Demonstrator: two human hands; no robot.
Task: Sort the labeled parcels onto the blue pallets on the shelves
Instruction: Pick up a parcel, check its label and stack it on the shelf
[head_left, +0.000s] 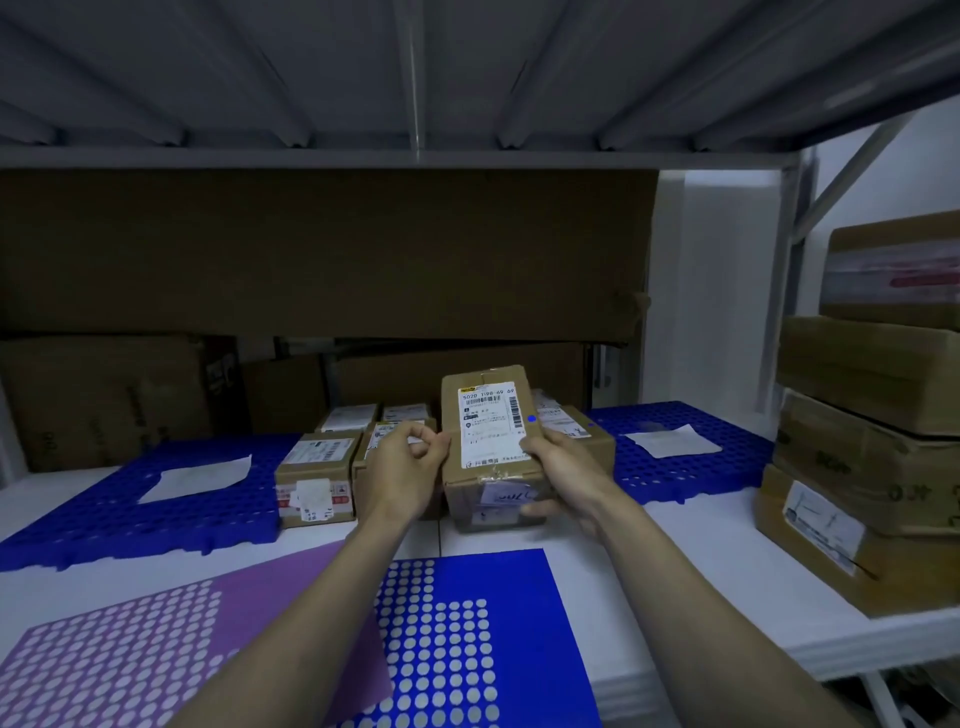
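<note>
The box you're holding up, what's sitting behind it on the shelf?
Behind the held parcel a cluster of small labeled boxes shows on both sides, with big cartons farther back. The right hand grips the parcel; the left hand touches its edge. Whatever lies directly behind is covered.

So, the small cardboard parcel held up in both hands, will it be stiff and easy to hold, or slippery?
The held parcel is probably stiff: its cardboard faces look flat and its edges keep their shape. It seems light for its size, since the right hand carries it from the side and below while the left hand only touches its edge. The glossy tape near the bottom may be a little slippery.
</note>
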